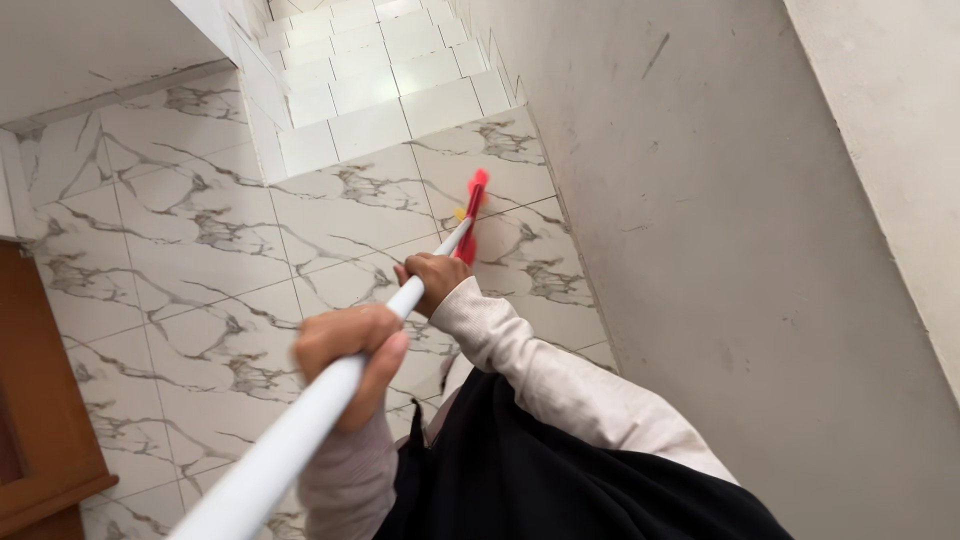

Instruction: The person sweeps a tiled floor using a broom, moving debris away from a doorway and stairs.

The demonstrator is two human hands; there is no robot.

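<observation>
Here, a brown wooden door (40, 400) is seen at the far left. The white pole (300, 430) is gripped by the left hand (350, 355), then by the right hand (435, 280), both closed around it. Its red broom head (471, 215) rests on the marble floor (200, 250) near the grey wall (720, 250).

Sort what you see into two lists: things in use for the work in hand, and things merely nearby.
In use:
left hand
right hand
long white pole
red mop head
marble-patterned tiled floor

Merely nearby:
white tiled stairs
grey plaster wall
brown wooden furniture
</observation>
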